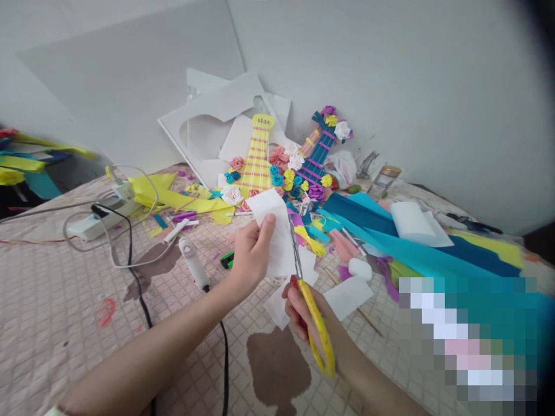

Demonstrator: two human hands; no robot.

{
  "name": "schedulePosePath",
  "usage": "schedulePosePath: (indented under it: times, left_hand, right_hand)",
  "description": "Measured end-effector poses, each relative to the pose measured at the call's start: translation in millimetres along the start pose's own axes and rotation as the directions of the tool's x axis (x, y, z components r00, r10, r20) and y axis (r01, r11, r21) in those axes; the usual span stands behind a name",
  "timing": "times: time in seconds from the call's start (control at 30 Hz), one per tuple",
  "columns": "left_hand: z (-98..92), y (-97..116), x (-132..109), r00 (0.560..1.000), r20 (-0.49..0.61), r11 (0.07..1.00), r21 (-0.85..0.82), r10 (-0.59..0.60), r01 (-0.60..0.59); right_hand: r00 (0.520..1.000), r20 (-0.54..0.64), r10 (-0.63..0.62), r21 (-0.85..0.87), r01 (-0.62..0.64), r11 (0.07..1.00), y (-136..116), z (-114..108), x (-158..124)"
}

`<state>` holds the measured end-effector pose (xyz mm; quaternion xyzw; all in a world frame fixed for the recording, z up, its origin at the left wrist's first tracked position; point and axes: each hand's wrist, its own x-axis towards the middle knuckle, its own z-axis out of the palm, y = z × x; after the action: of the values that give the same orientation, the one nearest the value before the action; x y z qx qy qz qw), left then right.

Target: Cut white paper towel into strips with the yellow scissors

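Observation:
My left hand point(255, 248) grips a piece of white paper point(277, 237) upright, thumb pressed on its face. In my right hand point(310, 315) is a pair of scissors point(318, 329) with yellow handles, one showing red. Their blades point(295, 248) point up along the paper's right edge; whether they are parted I cannot tell. Below the hands lie more white paper pieces point(349, 296) on the table. A white glue gun point(192, 263) rests left of my left hand, its black cord running toward me.
A yellow paper guitar point(256, 156) and a blue one point(318, 151), both with paper flowers, lean at the back. Left is a power strip point(97, 222) with tangled cords. Blue crepe paper point(368, 216), a white roll point(411, 222) and a glass jar point(385, 179) are right.

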<state>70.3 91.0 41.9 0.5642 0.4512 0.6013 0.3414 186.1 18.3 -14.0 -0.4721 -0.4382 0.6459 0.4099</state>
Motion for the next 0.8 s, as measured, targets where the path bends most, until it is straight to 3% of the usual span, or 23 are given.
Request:
schedulePosePath:
  times: [0.8]
  left_hand:
    - [-1.2, -3.2, 1.5, 0.996, 0.028, 0.993, -0.081, -0.084, 0.086]
  right_hand:
    - [1.0, -0.016, 0.007, 0.042, -0.007, 0.999, -0.3, 1.6, 0.0]
